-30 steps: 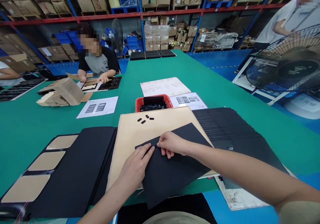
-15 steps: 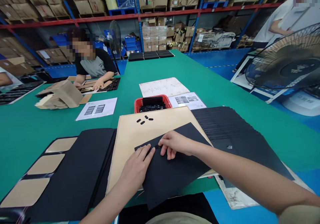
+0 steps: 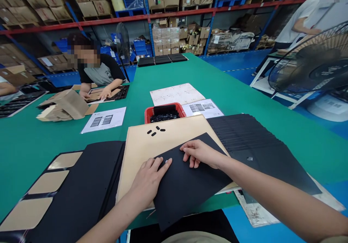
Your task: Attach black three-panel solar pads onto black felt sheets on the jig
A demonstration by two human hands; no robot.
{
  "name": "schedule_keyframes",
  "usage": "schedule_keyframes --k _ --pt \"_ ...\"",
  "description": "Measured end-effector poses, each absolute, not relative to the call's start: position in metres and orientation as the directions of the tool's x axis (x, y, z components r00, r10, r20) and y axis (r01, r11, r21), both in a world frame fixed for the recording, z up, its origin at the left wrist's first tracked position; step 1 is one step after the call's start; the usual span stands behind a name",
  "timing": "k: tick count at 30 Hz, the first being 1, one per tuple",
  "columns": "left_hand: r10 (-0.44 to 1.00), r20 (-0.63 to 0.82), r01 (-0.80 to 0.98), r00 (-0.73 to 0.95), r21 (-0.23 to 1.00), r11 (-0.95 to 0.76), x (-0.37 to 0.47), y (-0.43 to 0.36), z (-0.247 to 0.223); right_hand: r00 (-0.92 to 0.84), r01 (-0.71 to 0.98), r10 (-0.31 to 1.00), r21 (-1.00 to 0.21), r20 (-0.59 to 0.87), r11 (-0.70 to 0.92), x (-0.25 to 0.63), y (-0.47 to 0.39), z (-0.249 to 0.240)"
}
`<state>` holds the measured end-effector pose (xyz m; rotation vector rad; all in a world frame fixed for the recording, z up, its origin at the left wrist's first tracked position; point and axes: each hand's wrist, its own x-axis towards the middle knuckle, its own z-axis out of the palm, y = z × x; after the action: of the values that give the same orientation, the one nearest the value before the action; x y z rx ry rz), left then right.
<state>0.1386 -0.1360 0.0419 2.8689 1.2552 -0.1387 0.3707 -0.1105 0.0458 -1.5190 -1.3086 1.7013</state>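
Note:
A black sheet (image 3: 187,185) lies at a slant on a beige board (image 3: 141,141), its near corner hanging past the board's front edge. My left hand (image 3: 149,179) rests on the sheet's left edge, fingers laid out flat and slightly apart. Above the middle of the sheet is my right hand (image 3: 199,152), thumb and forefinger brought together and the other fingers curled. Whatever is between those fingertips, if anything, is too small to make out. Several small black oval pieces (image 3: 153,134) lie at the board's far left.
Behind the board stands a red basket (image 3: 146,115) of black pieces. Fanned black sheets (image 3: 261,149) lie at right, black panels with beige pads (image 3: 49,181) at left. Printed papers (image 3: 104,119) lie on the green table (image 3: 217,91). A person (image 3: 102,71) works across; a fan (image 3: 312,65) stands right.
My right hand has moved right, away from my left fingertips and across the black sheet. My left hand stays on the sheet's left edge, its forefinger a little straighter.

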Motion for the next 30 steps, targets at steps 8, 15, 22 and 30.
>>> schedule_keyframes --k 8,15,22,30 --pt "0.725 -0.028 0.725 0.688 -0.023 -0.689 0.133 -0.143 0.035 -0.297 0.613 0.933 -0.790 -0.201 0.025 0.368 -0.128 0.046" --pt "0.717 -0.049 0.713 0.695 -0.082 -0.697 0.135 -0.143 0.029 -0.548 0.833 0.836 0.068 -0.040 0.549 0.335 -0.153 0.042" --pt "0.783 -0.058 0.781 0.619 -0.060 -0.621 0.149 -0.116 0.044 -0.509 0.859 0.860 0.053 -0.029 0.510 0.338 -0.115 0.055" --pt "0.679 -0.154 0.696 0.718 0.198 -0.691 0.121 -0.120 0.035 -0.649 0.727 0.745 -0.163 0.156 0.667 0.329 -0.219 0.029"
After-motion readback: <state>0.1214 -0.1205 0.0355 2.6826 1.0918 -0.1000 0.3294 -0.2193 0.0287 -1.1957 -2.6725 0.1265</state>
